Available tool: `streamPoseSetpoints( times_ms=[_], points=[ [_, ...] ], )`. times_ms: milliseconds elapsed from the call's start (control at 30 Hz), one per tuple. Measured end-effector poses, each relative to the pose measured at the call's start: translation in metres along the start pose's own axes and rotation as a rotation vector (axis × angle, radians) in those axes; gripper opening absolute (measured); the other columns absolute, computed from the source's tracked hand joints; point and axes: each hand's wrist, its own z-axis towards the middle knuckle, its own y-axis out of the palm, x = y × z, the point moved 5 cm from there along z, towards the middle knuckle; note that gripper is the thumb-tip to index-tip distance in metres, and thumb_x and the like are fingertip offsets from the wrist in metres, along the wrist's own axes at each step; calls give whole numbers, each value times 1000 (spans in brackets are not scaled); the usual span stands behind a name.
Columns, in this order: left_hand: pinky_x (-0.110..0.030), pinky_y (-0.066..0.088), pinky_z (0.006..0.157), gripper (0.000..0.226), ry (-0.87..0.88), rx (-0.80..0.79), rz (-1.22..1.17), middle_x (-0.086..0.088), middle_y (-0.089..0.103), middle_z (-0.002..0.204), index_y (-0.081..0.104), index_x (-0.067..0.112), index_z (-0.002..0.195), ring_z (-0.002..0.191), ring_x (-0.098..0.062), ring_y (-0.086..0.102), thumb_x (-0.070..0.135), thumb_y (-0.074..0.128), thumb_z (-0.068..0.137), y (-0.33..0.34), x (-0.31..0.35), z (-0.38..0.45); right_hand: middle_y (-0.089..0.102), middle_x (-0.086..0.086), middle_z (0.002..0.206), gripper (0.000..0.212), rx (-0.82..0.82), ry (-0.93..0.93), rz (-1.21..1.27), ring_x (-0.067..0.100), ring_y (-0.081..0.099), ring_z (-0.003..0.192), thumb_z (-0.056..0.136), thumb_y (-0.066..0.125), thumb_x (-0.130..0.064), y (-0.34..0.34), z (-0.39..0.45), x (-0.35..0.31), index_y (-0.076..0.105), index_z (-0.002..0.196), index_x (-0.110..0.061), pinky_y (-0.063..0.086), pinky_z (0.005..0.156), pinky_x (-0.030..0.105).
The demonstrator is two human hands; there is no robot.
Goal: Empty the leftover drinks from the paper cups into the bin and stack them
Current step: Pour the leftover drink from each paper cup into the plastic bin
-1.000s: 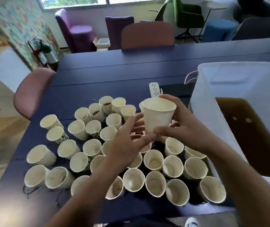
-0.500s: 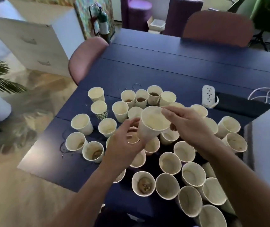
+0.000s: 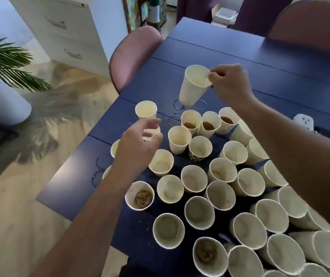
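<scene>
**Empty cup being set apart while the other hand reaches for the next**

The right hand (image 3: 229,86) pinches the rim of a tall empty cup (image 3: 194,86) at its three o'clock edge, thumb and fingertips closed on the lip. The cup tilts, its base touching or just above the dark blue table (image 3: 240,50) among wet ring marks; which of the two cannot be told. It stands apart from the crowd, at about twelve o'clock from it.

The left hand (image 3: 138,144) hovers with fingers loosely spread and holds nothing. It hangs over a partly hidden cup (image 3: 150,133), with a lone cup (image 3: 146,111) just beyond at twelve o'clock.

Out from the hands, three cups with brown drink (image 3: 208,123) stand at two o'clock from the left hand, touching one another. A cup with brown dregs (image 3: 140,196) sits at six o'clock of that hand. Many emptied cups crowd the lower right. The bin is out of view.

Risks, as I judge them: a one-sided rim pinch on a tilted cup may let it tip over once released, since the wet table gives a poor footing. The left hand reaching down could knock a neighbour. The right forearm (image 3: 280,140) passes right over the three filled cups, so drawing it back low may topple them and spill.
</scene>
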Motion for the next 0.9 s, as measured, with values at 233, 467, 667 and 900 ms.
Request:
streamPoseSetpoints(
  times_ms=[233,467,667,900],
  points=[
    [-38,54,94,26,-24,-125,128,12,73,110,69,27,120,98,-11,69,30,65,95,15,-9,25,74,6,83,27,-90,194,-220,23,68,73,86,51,-19,60,43,49,77,86,-14,58,74,35],
    [-36,55,92,31,52,-187,228,10,71,115,65,26,127,99,-13,66,35,60,98,38,3,43,69,3,78,23,-93,208,-512,23,58,77,89,51,-15,89,48,77,72,80,-15,29,96,51],
    [-37,51,86,37,25,-237,420,-1,70,119,66,17,125,110,-24,63,42,55,99,69,8,73,63,4,78,25,-148,215,-578,27,58,91,94,51,-27,88,45,82,61,74,-15,25,97,53],
    [-35,43,67,34,-13,-233,552,-8,71,107,65,13,110,93,-28,64,44,55,100,106,4,112,55,3,142,53,-29,116,-441,24,37,137,100,46,-47,50,15,63,43,148,-25,25,99,48]
  ],
)
